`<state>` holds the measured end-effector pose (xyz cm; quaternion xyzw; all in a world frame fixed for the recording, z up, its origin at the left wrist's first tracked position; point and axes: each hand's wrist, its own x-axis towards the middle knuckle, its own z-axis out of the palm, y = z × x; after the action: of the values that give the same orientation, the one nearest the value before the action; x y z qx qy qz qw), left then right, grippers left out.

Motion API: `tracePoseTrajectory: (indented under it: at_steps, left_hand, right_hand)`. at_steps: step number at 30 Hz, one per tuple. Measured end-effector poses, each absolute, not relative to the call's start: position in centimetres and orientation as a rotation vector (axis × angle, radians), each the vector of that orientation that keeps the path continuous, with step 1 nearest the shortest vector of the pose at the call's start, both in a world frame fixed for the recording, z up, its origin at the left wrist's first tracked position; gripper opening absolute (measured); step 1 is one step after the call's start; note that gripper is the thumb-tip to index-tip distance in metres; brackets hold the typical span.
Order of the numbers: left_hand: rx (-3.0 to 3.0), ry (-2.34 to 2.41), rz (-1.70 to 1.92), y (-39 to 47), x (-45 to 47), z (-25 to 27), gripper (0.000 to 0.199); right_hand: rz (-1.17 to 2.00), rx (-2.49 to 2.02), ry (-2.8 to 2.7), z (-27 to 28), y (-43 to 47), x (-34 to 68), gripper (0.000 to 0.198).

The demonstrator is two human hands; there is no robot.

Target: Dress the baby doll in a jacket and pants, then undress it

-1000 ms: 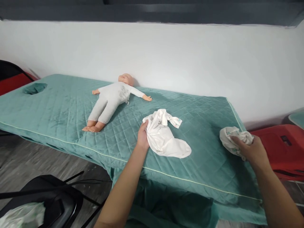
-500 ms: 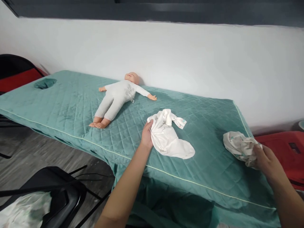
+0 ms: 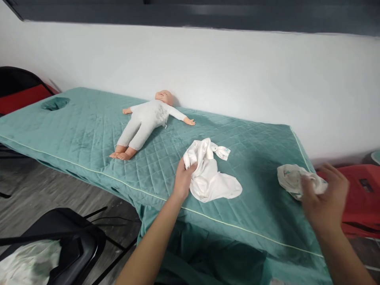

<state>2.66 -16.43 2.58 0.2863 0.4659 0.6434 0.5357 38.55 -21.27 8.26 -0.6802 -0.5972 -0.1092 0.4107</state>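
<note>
My left hand (image 3: 182, 180) is closed on the edge of a crumpled white baby garment (image 3: 213, 182), thumb on top. The garment lies on the green quilted bed cover (image 3: 252, 158), and a small printed end sticks out at its upper right. Over at the right, a bunched white cloth with a faint coloured print (image 3: 292, 178) rests near the bed's end. My right hand (image 3: 326, 202) hovers just in front of it, fingers apart and slightly blurred. A baby doll (image 3: 148, 118) in a pale grey body lies on its back, arms spread, beyond my left hand.
A black folding chair (image 3: 80, 237) stands at the lower left with a printed white cloth (image 3: 31, 261) on it. Another chair with a red seat (image 3: 26, 97) is at the far left. Red material (image 3: 362, 194) shows past the bed's right end. A white wall (image 3: 190, 63) runs behind.
My right hand has let go of the printed cloth, opened, and moved left in front of it. My left hand has shifted its grip and bunched the white garment slightly.
</note>
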Motion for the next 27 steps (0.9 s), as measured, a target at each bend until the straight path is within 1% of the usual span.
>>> tracePoseTrajectory:
  at_steps: [1,3,5,7,9,12,14,16,20,24,27]
  left_hand:
    - [0.802,1.153,1.481,-16.3,2.5,3.5,0.038]
    - [1.151,1.186,1.330,-15.7,2.1,6.3,0.029]
    - [1.661,1.135,1.075,-15.1,1.9,10.1,0.027]
    - [2.106,1.043,0.857,-14.8,1.9,14.3,0.028]
    - [2.392,0.976,0.763,-14.9,2.1,17.9,0.027]
    - [2.612,1.037,0.744,-15.1,1.9,21.0,0.027]
    - [2.684,1.194,0.764,-15.0,1.3,21.6,0.027]
    - [2.713,1.400,0.788,-14.6,0.3,21.2,0.029]
    - [2.653,1.661,0.910,-13.3,-2.0,19.1,0.030]
    - [2.485,1.660,1.046,-12.6,-2.9,17.8,0.027]
    - [2.365,1.602,1.069,-12.6,-2.7,18.0,0.025]
  right_hand:
    - [-0.257,-1.594,-1.580,8.6,-20.7,36.6,0.047]
    - [-0.054,-1.367,-1.788,9.6,-19.2,32.7,0.049]
    - [0.170,-1.163,-1.964,11.3,-17.4,28.9,0.055]
    - [0.233,-1.017,-2.068,13.7,-15.6,26.0,0.055]
    - [0.295,-0.927,-2.233,16.2,-14.1,23.9,0.049]
    - [0.293,-0.963,-2.330,19.1,-12.8,22.6,0.027]
    - [0.220,-1.079,-2.290,20.2,-12.4,22.7,0.014]
    - [0.138,-1.199,-2.234,20.7,-12.4,23.4,0.011]
    - [0.001,-1.459,-2.183,20.7,-12.7,25.7,0.016]
    - [-0.120,-1.723,-2.141,19.9,-13.3,27.5,0.024]
    - [-0.136,-1.790,-2.115,19.3,-13.8,28.4,0.029]
